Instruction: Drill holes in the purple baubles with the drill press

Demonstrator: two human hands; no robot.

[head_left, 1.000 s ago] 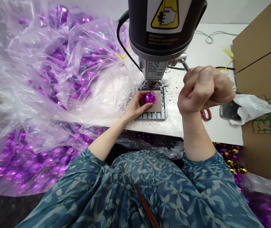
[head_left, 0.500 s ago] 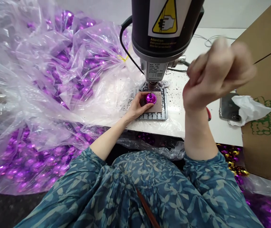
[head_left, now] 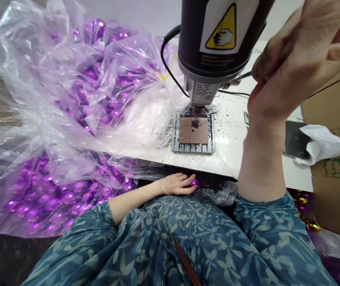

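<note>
Below the table's front edge, my left hand [head_left: 178, 184] has its fingers around a shiny purple faceted ball [head_left: 195, 183], partly covered by them. My right hand [head_left: 298, 59] is raised beside the drill press [head_left: 217, 51], its fingers closed round the lever [head_left: 243, 75]. Under the press, a brown square board [head_left: 187, 136] with a small hole lies on the slotted metal base [head_left: 193, 148]. Dark shavings are heaped near the board's back edge and scattered around it. No ball sits on the board.
Large clear plastic bags [head_left: 140, 115] full of purple balls [head_left: 50, 198] cover the left side. To the right, a phone [head_left: 295, 140] lies beside crumpled white tissue [head_left: 325, 143], against a cardboard box [head_left: 337, 194]. A black cable [head_left: 164, 59] loops left of the press.
My left hand has left the board with the purple ball and come down toward my lap, below the table edge. My right hand stays on the lever, and appears nearer the camera.
</note>
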